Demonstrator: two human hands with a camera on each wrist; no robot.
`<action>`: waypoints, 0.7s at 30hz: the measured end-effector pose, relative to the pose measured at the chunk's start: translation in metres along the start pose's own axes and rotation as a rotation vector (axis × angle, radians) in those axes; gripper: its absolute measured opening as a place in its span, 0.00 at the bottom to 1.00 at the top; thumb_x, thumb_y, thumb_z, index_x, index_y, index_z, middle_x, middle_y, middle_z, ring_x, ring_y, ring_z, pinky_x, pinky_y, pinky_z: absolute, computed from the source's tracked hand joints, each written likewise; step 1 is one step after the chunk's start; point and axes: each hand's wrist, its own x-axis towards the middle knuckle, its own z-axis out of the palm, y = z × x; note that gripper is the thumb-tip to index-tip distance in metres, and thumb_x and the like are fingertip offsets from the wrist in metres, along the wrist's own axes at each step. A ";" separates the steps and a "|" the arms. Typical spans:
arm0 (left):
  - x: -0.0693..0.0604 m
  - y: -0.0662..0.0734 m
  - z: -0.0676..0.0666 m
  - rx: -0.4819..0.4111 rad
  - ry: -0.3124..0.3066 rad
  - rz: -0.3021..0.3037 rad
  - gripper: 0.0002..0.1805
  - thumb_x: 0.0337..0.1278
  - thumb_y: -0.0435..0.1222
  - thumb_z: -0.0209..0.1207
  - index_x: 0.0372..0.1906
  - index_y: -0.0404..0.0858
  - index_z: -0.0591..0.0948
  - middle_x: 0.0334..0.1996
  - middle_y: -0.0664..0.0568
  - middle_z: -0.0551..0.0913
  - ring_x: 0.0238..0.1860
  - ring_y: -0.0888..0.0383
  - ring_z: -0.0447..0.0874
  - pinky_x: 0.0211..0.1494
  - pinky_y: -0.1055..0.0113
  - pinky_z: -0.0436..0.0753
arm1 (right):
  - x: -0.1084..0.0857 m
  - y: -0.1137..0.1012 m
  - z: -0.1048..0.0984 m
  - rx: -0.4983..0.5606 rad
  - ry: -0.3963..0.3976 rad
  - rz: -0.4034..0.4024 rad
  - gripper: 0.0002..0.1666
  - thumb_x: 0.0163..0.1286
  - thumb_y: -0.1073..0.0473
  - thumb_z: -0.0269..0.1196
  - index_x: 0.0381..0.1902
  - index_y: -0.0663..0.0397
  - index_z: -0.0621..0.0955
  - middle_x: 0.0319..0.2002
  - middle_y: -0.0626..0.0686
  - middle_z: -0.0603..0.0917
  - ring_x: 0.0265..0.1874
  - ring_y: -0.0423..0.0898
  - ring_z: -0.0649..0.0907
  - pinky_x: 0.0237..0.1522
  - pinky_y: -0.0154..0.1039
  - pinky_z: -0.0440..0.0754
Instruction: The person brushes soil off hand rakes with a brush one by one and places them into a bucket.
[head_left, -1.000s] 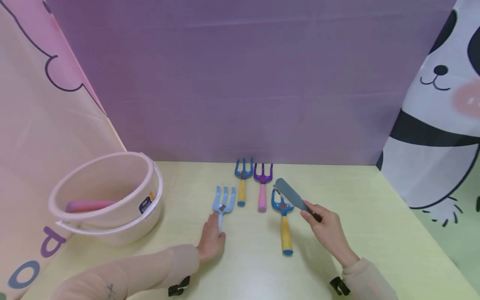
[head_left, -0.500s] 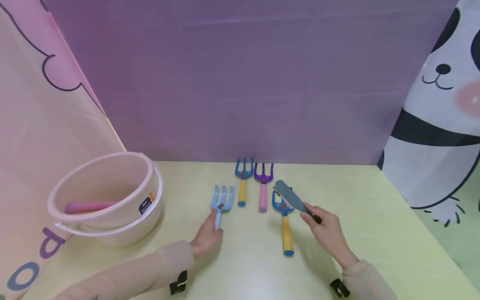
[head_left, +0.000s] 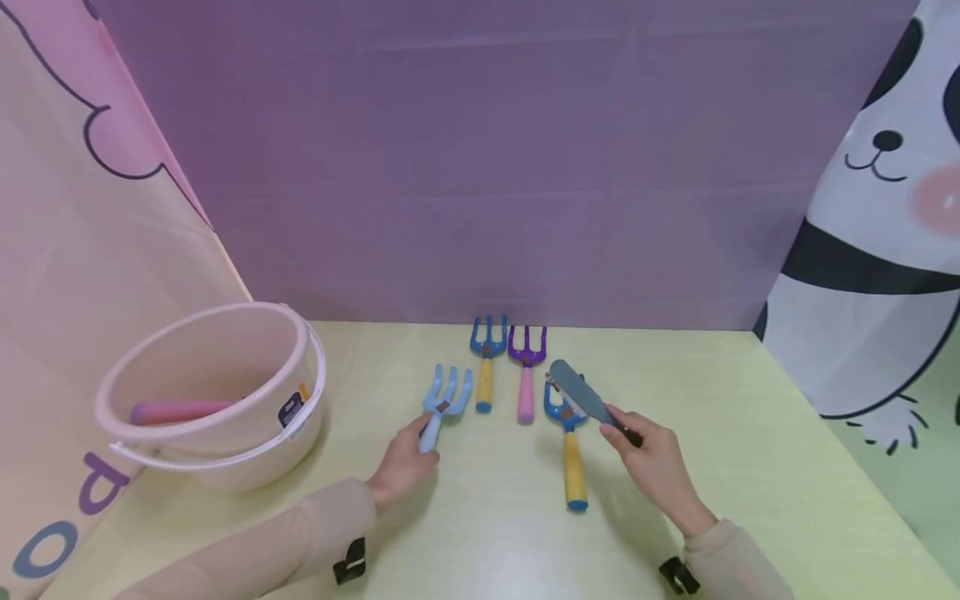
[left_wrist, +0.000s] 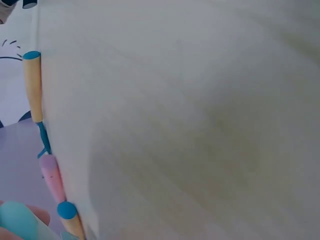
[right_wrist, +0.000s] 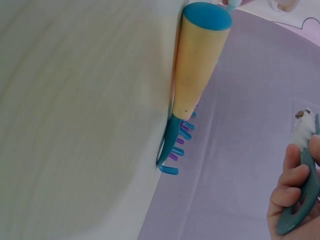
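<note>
My left hand (head_left: 403, 468) grips the handle of a light blue hand fork (head_left: 445, 407), its tines pointing away from me and looking raised off the table. In the left wrist view, only the rounded end of that fork's handle (left_wrist: 19, 220) and some fingers show at the lower left corner. My right hand (head_left: 658, 467) holds a grey-green brush (head_left: 577, 388); its white bristles (right_wrist: 303, 131) show in the right wrist view. Under the brush lies a blue fork with a yellow handle (head_left: 573, 475), its head partly hidden. Behind lie another yellow-handled blue fork (head_left: 485, 385) and a purple fork with a pink handle (head_left: 526, 396).
A pale pink bucket (head_left: 303, 342) stands at the left, with a pink handle-like piece (head_left: 182, 412) inside. The pale yellow table (head_left: 735, 433) ends at a purple cloth backdrop (head_left: 525, 167). A panda-printed cloth (head_left: 862, 333) hangs at the right.
My left hand has closed around the light blue fork's handle and tilted the fork rightward, apparently lifting it. My right hand and the brush have stayed nearly still.
</note>
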 end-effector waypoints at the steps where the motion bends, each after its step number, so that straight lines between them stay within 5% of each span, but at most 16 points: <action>1: 0.000 0.001 -0.001 0.000 0.003 0.016 0.36 0.49 0.22 0.50 0.66 0.24 0.54 0.64 0.27 0.58 0.58 0.38 0.68 0.55 0.55 0.77 | 0.000 0.000 0.000 -0.001 -0.001 0.001 0.20 0.63 0.60 0.61 0.51 0.64 0.79 0.20 0.50 0.72 0.14 0.35 0.63 0.15 0.29 0.62; 4: -0.001 0.004 -0.004 0.007 0.014 0.072 0.35 0.48 0.21 0.50 0.66 0.23 0.56 0.61 0.26 0.62 0.45 0.45 0.75 0.39 0.65 0.82 | 0.000 0.001 0.002 -0.004 -0.009 0.007 0.19 0.63 0.60 0.60 0.51 0.64 0.79 0.20 0.50 0.72 0.14 0.35 0.63 0.15 0.29 0.62; 9: 0.000 0.011 -0.007 0.025 0.020 0.115 0.35 0.47 0.22 0.52 0.65 0.28 0.60 0.60 0.30 0.67 0.33 0.54 0.75 0.28 0.70 0.79 | 0.002 0.002 0.004 -0.012 -0.018 0.007 0.19 0.63 0.60 0.61 0.51 0.64 0.79 0.19 0.49 0.71 0.15 0.36 0.63 0.15 0.29 0.63; 21: -0.002 0.021 -0.003 0.031 -0.008 0.180 0.34 0.45 0.23 0.55 0.63 0.30 0.65 0.57 0.35 0.73 0.49 0.48 0.75 0.55 0.52 0.77 | 0.002 -0.001 0.005 -0.001 -0.010 0.005 0.19 0.63 0.60 0.61 0.50 0.64 0.79 0.20 0.51 0.74 0.15 0.35 0.64 0.15 0.29 0.63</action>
